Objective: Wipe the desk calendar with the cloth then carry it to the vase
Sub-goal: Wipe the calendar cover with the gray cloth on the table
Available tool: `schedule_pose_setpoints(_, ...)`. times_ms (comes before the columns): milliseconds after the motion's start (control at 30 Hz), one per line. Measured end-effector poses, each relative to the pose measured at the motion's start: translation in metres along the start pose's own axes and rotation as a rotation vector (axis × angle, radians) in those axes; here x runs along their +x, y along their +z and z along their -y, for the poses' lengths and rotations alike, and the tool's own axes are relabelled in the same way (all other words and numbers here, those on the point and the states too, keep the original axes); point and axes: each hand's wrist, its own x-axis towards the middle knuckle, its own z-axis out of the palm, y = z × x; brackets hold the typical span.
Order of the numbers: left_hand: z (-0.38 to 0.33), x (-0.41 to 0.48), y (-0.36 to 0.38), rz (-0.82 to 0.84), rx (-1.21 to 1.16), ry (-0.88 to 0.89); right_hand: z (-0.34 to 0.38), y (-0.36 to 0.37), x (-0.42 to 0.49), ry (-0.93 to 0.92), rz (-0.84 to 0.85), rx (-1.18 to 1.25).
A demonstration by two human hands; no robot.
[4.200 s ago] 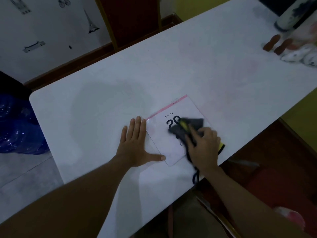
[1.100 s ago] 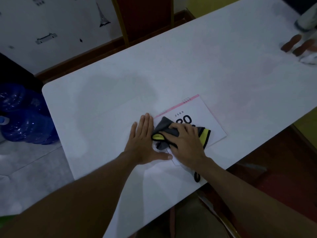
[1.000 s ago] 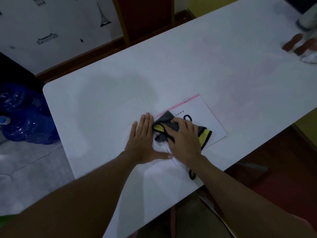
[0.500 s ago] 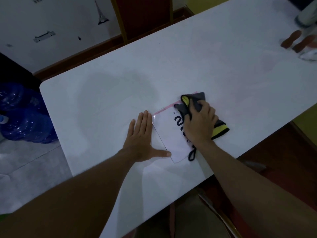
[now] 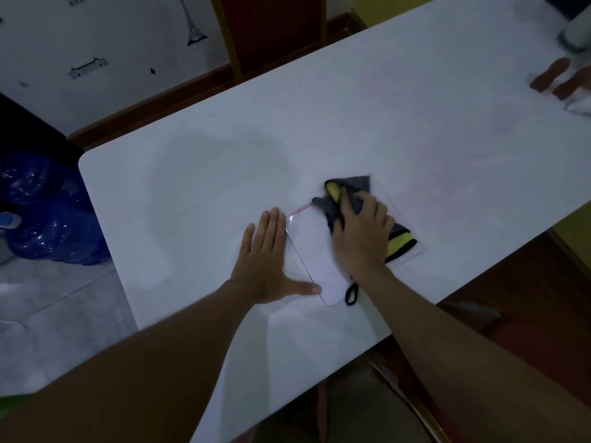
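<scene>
My right hand presses the grey-and-yellow cloth flat on the white flat-lying desk calendar, left hand spread open at its left edge (vase likely far upper right).

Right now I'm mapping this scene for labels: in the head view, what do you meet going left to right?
Blue water bottles → left hand → calendar → right hand pressing the cloth → vase at the far right edge.
</scene>
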Motion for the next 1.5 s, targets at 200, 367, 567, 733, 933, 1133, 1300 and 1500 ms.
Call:
schedule_pose_setpoints(200, 0.001, 0.0, 0.001, 0.001, 0.001, 0.008, -0.045, -0.01, -0.032, -0.325, 0.071, -0.049)
schedule_pose_setpoints(367, 0.001, -0.001, 0.002, -0.031, 0.011, 0.015, -0.042, -0.012, 0.017, 0.01, -0.01, -0.037)
schedule_pose_setpoints(567, 0.002, 0.0, 0.003, -0.019, 0.004, 0.012, -0.033, -0.004, -0.014, -0.181, 0.044, -0.089)
schedule_pose_setpoints(733, 0.003, 0.0, 0.004, -0.032, 0.001, 0.018, -0.065, -0.008, -0.025, 0.039, -0.029, -0.081)
schedule_pose_setpoints(933, 0.001, 0.0, 0.002, -0.013, 0.008, 0.01, -0.03, -0.001, -0.069, 0.043, 0.001, -0.067)
schedule_pose_setpoints(1133, 0.0, 0.001, -0.002, 0.016, 0.047, 0.029, -0.023, 0.006, -0.09, -0.373, 0.059, -0.08)
schedule_pose_setpoints(1300, 0.001, 0.001, 0.001, -0.003, 0.008, 0.022, -0.052, -0.007, -0.055, 0.007, -0.023, -0.069)
schedule_pose_setpoints(1500, 0.002, 0.002, 0.0, 0.008, 0.048, 0.022, -0.02, 0.004, -0.089, -0.192, 0.056, -0.03)
